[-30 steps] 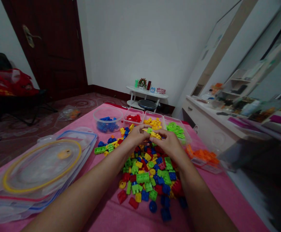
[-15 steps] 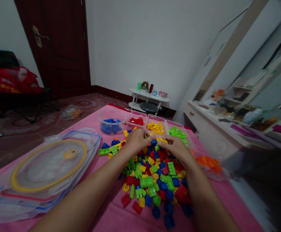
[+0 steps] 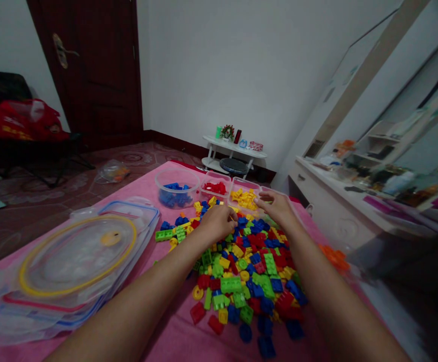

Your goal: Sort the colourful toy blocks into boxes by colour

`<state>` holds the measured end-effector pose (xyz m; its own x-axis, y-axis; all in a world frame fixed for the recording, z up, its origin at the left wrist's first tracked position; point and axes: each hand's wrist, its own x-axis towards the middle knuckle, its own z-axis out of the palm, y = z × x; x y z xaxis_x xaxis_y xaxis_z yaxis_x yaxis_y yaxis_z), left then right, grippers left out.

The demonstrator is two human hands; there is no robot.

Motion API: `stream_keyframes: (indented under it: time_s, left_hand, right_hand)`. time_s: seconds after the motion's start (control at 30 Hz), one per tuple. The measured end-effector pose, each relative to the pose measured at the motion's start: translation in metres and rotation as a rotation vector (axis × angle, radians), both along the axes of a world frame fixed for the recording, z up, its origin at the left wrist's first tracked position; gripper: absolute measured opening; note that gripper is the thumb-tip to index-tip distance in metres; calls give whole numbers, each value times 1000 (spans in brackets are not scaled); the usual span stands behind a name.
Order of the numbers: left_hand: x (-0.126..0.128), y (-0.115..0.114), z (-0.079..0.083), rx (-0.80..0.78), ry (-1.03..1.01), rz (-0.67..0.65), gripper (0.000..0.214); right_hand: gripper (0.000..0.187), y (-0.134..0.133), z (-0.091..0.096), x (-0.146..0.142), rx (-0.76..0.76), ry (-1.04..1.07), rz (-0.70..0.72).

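right hand [image 3: 277,207] moved toward yellow bricks [image 3: 244,198], apart from left hand [image 3: 219,222] over pile [image 3: 247,271], grips hidden, cannot tell

Two bare forearms [image 3: 158,269], two bare hands [image 3: 219,222]

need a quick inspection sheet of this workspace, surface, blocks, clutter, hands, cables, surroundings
Surface: pink cloth, wrinkled near the front.
Job's things: mixed pile of blocks in the middle; behind it, blue blocks in a clear round tub, then red blocks and yellow blocks in clear boxes; orange pieces at right.
Clutter: stacked clear lids at left.
Left hand: over the pile's far part, fingers curled; grip hidden.
Right hand: beside the yellow blocks, fingers extended, no block made out.
Cables: nothing seen clearly.
Surroundings: dark door, red bag, white stand, cluttered dresser.
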<state>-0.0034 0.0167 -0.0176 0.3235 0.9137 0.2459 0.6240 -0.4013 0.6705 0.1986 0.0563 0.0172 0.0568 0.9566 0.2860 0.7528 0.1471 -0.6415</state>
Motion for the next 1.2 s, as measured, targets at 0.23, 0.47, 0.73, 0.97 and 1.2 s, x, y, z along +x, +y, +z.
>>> stream_keyframes:
  time_s: [0.23, 0.47, 0.73, 0.97, 1.2]
  left_hand:
    - [2, -10, 0, -67, 132, -49, 12]
    - [-3, -1, -5, -87, 70, -83, 12]
    - [-1, 0, 8, -496, -617, -180, 38]
    - [4, -3, 8, -536, -591, -217, 42]
    - [-5, 3, 17, -301, -617, -16, 24]
  right_hand:
    - [24, -56, -32, -24, -136, -458, 73]
    - [19, -70, -30, -32, -40, -476, -12]
    - [44, -84, -12, -35, -140, 124, 393]
    - [34, -85, -19, -43, -179, 343, 371]
    - [30, -27, -18, 21, -62, 238, 67]
